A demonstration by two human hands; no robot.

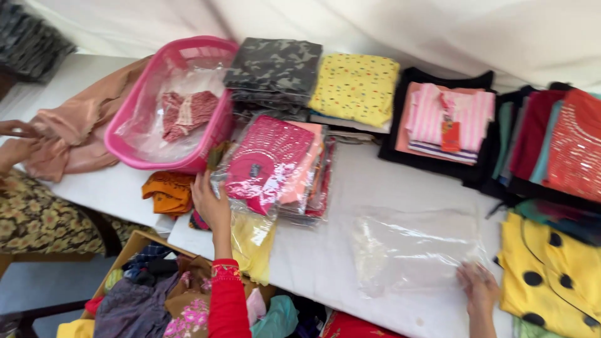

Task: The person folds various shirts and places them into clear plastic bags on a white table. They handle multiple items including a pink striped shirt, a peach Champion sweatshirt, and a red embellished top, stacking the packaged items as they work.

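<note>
Left hand (211, 203) is gripping the packed pink garment stack (275, 166)'s near-left edge, fingers closed on it; right hand (479, 286) is lying flat, fingers spread, on the clear bag (413, 247), well apart.

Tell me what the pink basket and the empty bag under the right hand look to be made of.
Pink basket: seemingly rigid moulded plastic, glossy, with slotted walls and a rolled rim. Empty bag beneath the right hand: thin clear plastic film, judging by its sheen, wrinkles and the white table cover showing through.
</note>
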